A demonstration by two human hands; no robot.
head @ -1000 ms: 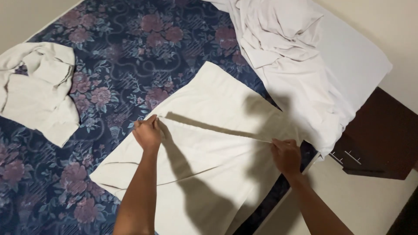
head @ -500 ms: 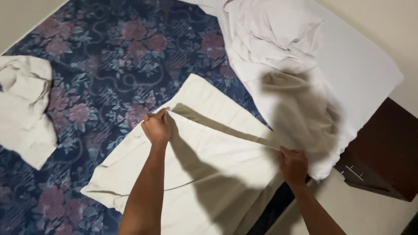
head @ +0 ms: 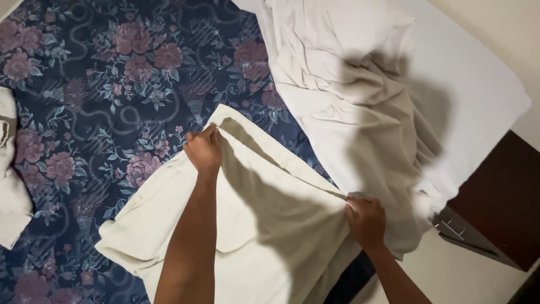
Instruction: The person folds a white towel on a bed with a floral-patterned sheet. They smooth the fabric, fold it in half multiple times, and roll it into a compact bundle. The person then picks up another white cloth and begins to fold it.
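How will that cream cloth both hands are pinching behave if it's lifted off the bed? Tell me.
Probably floppy: the cream cloth already sags and creases between the left hand and right hand. Likely light, since pinches alone raise its edge. It seems unlikely to slide much on the floral bedspread.

White cloth point(head: 11, 191) cut off at left edge (crumpled), cream towel point(head: 270, 236) clipped below

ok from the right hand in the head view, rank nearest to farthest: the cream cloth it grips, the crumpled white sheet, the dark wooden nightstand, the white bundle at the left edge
1. cream cloth: pinched in the right hand itself.
2. crumpled white sheet: just above and right of the hand.
3. dark wooden nightstand: farther right, off the bed.
4. white bundle: far left edge, beyond the left hand.
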